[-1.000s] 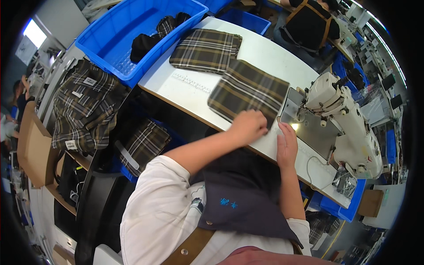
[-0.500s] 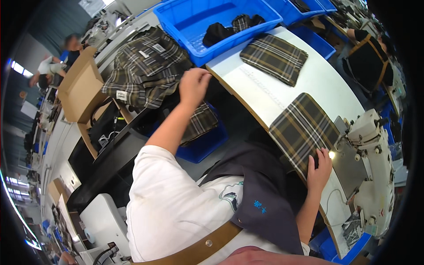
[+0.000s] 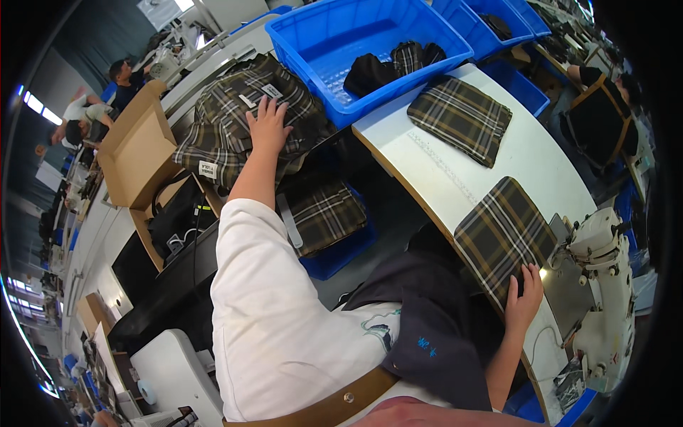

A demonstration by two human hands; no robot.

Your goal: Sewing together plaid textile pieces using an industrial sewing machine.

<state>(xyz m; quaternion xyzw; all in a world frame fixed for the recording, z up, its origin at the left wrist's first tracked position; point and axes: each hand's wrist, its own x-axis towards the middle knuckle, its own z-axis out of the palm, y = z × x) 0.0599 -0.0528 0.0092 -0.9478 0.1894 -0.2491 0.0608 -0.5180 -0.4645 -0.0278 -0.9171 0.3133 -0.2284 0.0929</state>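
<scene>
My left hand (image 3: 267, 127) reaches out with spread fingers over a rumpled pile of plaid garments with white labels (image 3: 231, 124), its fingertips near one label. My right hand (image 3: 524, 297) has its fingers apart at the lower edge of a folded plaid piece (image 3: 504, 231), beside the lit bed of a white sewing machine (image 3: 596, 299). A second folded plaid piece (image 3: 459, 114) lies farther back on the white table (image 3: 388, 142). More folded plaid fabric (image 3: 320, 217) sits in a blue bin under the garment pile's edge.
A blue bin (image 3: 313, 39) with dark and plaid cloth stands at the back, with other blue bins (image 3: 491, 18) beside it. An open cardboard box (image 3: 135, 142) is at the left. Co-workers sit at the left (image 3: 124, 85) and at the right (image 3: 597, 128).
My left hand has moved from the piece by the machine leftward onto the garment pile, its fingers spreading. My right hand stays by the machine. The view has swung left.
</scene>
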